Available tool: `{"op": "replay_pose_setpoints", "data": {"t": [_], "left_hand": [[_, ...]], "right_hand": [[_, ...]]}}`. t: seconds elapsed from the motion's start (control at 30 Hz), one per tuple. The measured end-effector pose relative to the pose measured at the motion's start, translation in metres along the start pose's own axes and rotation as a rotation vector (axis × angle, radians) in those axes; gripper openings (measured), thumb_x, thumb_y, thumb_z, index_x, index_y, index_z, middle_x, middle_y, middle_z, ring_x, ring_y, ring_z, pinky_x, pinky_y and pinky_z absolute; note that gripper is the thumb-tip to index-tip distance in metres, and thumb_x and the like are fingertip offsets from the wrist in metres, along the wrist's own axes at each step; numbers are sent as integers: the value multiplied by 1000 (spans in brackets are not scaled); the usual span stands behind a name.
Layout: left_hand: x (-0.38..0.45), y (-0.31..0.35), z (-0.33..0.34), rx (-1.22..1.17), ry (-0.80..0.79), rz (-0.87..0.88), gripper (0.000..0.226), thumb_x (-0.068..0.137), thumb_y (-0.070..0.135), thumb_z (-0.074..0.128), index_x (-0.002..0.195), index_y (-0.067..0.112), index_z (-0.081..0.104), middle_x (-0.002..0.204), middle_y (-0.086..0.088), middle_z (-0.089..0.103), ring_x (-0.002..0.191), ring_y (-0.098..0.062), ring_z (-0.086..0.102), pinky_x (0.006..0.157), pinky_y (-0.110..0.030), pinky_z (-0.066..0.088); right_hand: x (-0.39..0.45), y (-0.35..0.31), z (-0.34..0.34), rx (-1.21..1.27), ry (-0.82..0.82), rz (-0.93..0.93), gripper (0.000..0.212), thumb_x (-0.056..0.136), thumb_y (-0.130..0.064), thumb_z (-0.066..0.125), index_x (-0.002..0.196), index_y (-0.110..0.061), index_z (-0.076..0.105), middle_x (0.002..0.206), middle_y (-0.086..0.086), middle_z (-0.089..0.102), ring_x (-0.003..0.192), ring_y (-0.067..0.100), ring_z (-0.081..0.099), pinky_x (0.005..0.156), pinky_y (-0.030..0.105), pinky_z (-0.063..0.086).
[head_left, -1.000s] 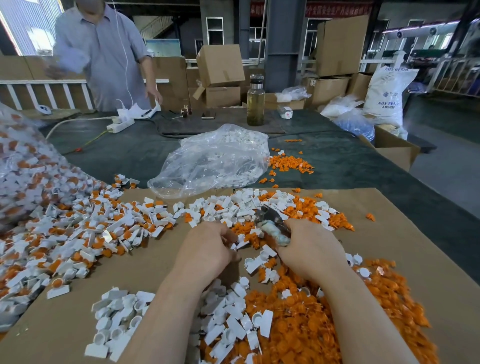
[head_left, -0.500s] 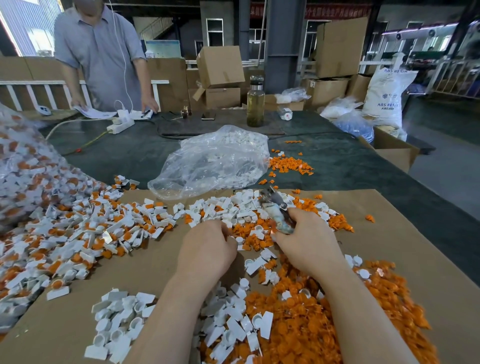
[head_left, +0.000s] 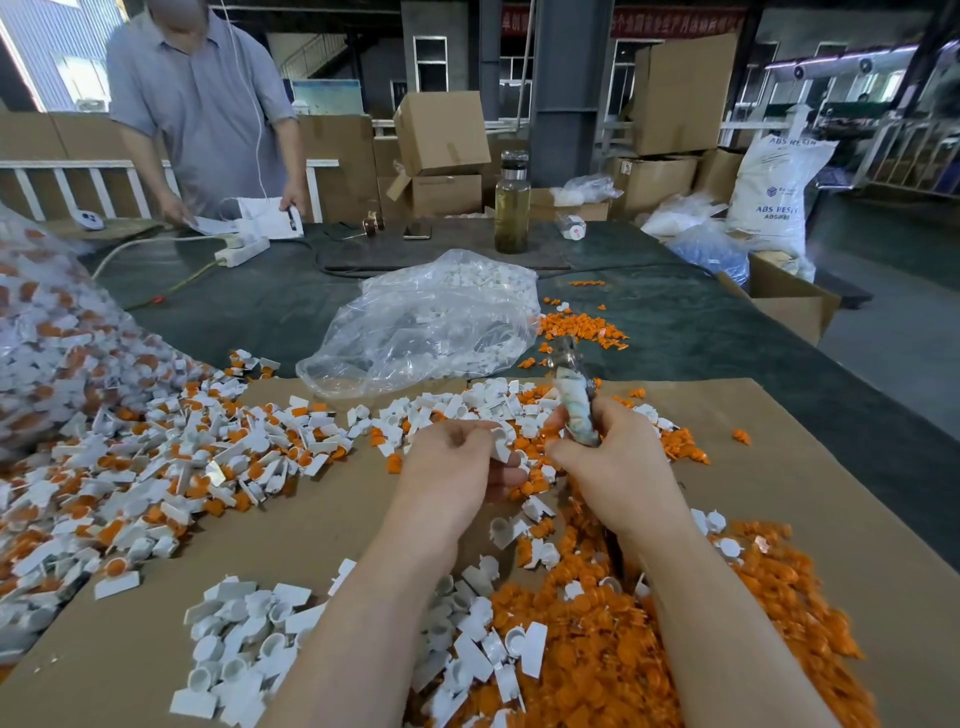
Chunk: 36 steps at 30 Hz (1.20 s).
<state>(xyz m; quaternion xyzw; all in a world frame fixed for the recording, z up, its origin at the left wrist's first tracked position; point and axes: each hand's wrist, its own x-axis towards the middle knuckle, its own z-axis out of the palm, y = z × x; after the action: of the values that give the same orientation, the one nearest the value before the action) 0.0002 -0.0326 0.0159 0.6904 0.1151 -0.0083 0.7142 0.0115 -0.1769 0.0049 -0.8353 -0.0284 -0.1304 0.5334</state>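
Right fingers (head_left: 615, 418) tight around tool (head_left: 574, 402), seemingly

What you can't make out from where you stand

Your right hand (head_left: 618, 467) wraps the tool (head_left: 574, 400), so its lower end is hidden, and its blurred tip at 12 o'clock from your knuckles gives no clear shape. Your left hand (head_left: 452, 467) curls over a white piece (head_left: 501, 451); only one edge shows. The bag (head_left: 47, 353) at 9 o'clock is blurred and cut by the left edge. At 11 o'clock the other person (head_left: 208, 114) is cut off at the top edge. The banner (head_left: 675, 21) lettering at 12 o'clock is too small to read.
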Motion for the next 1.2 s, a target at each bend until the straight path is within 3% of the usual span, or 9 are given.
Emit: {"op": "replay_pose_setpoints", "data": {"t": [0.1, 0.27, 0.47, 0.67, 0.9, 1.2], "left_hand": [[0, 0, 2, 11, -11, 34, 17, 100, 14, 54, 98, 17, 71, 68, -1, 73, 64, -10, 73, 63, -28, 61], [-3, -1, 4, -15, -60, 82, 12, 95, 12, 64, 101, 15, 74, 72, -4, 75, 66, -10, 72, 61, -20, 55], [-1, 1, 5, -114, -35, 72, 21, 87, 1, 71, 103, 13, 65, 74, -7, 76, 70, -14, 73, 68, -24, 61], [-2, 1, 3, -155, -9, 71, 19, 81, -2, 76, 93, 7, 64, 74, -9, 76, 74, -19, 76, 62, -23, 60], [-6, 4, 3, -198, 28, 82, 21, 77, -3, 79, 93, 3, 68, 77, -13, 76, 71, -21, 76, 59, -21, 59], [-8, 4, 5, -72, 92, 205, 12, 76, 3, 82, 79, 11, 73, 70, -6, 74, 67, -21, 74, 64, -27, 61]], "right_hand": [[-1, -3, 1, 154, -10, -2, 19, 83, -5, 68, 80, -24, 62, 58, -22, 60, 50, -3, 50, 45, 7, 38], [-3, -6, 4, 244, 6, -34, 18, 84, -9, 70, 79, -26, 65, 69, -19, 67, 65, -5, 60, 55, 7, 44], [-3, -4, 8, 162, 20, -111, 14, 89, -15, 68, 83, -26, 63, 71, -4, 71, 69, 7, 69, 65, 19, 53], [-4, -5, 14, -13, 123, -161, 22, 88, -24, 71, 81, -38, 56, 72, -17, 64, 77, -7, 62, 63, 6, 45], [-5, -5, 17, -136, 186, -189, 15, 88, -35, 71, 88, -34, 55, 73, -21, 59, 75, -7, 59, 56, 9, 41], [-7, -6, 19, -120, 224, -219, 17, 87, -31, 72, 88, -32, 55, 71, -21, 57, 84, -12, 56, 63, 6, 44]]}}
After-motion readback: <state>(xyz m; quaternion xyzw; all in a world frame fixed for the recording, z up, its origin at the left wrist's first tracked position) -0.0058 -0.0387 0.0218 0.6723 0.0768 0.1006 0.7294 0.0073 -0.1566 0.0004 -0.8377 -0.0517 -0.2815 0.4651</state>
